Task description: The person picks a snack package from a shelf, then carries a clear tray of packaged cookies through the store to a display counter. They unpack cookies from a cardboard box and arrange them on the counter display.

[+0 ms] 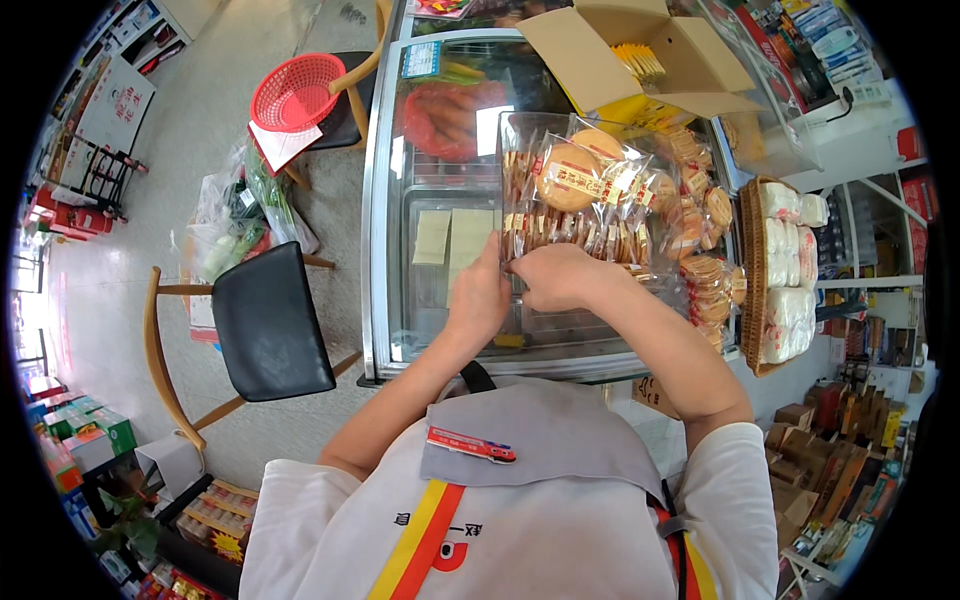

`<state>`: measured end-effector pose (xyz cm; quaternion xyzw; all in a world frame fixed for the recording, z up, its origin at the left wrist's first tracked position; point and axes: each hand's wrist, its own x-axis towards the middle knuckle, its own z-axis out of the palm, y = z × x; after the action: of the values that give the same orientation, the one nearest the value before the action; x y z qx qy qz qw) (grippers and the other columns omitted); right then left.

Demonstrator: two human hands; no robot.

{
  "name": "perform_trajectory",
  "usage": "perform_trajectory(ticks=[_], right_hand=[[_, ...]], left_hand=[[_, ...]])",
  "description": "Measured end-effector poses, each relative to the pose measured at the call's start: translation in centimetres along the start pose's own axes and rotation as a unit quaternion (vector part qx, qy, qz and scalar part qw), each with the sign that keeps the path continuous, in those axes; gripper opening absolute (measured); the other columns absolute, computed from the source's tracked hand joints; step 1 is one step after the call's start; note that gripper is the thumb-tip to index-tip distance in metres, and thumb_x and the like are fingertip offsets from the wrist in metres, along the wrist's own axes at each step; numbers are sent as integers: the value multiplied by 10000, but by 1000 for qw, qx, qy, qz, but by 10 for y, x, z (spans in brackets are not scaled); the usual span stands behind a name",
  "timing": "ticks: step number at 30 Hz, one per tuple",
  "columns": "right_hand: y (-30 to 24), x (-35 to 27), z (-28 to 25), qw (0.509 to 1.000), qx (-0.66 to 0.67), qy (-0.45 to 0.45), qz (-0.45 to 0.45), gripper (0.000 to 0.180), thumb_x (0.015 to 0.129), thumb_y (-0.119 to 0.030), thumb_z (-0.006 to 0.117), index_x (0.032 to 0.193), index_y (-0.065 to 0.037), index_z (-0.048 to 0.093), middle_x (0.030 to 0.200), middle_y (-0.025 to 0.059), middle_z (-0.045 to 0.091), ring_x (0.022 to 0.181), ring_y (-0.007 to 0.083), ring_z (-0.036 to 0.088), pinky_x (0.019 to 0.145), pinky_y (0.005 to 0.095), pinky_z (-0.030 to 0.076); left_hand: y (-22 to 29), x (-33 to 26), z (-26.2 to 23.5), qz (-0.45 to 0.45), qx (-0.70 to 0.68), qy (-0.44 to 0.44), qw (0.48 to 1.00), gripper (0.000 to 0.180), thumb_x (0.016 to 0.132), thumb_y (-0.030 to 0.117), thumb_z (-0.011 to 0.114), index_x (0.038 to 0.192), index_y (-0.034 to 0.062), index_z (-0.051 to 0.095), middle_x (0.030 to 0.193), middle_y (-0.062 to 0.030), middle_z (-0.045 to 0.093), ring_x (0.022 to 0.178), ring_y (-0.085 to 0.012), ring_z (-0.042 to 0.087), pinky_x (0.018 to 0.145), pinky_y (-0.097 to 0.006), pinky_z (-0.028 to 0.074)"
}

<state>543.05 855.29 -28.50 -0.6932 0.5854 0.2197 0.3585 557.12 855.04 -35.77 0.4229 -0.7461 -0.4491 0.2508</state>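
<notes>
A clear plastic bin point(503, 180) full of round, flat cookies in clear wrappers stands on the glass top of a display case. One large wrapped cookie point(568, 177) lies on top of the pile. My left hand point(481, 288) is closed at the bin's near left corner, its fingers along the side wall. Close beside it, my right hand point(557, 277) is curled with the knuckles up at the bin's front edge. Its fingertips are hidden, so what they pinch does not show. More wrapped cookies point(708, 290) are stacked just right of the bin.
An open cardboard box point(590, 55) with yellow packets sits behind the bin. Right of it is a wicker basket point(755, 290) of white packages. Inside the case point(385, 200) are a red bag and trays. Left stand a black chair point(270, 320) and a red basket point(295, 92) on another chair.
</notes>
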Motion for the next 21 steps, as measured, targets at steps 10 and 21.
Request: perform_trajectory(ticks=[10,21], right_hand=[[19,-37,-3,986,136,49,-82,515,724,-126,688,1209,-60,528,1019,157,633,960,341,601,836,412,477],[28,-98,43,903,45,427,-27,228,686,-61,704,897,-49,617,863,77,578,830,273,553,734,360,468]], left_hand=[[4,-11,12,-12,-86,-9,996,620,747,-44,538,1316,-36,293,1099,-284,526,894,-429,573,735,-475,474],[-8,-1,23,35,-86,-60,994,734,783,-55,520,1382,-94,98,1328,-304,325,1219,-433,384,999,-412,362]])
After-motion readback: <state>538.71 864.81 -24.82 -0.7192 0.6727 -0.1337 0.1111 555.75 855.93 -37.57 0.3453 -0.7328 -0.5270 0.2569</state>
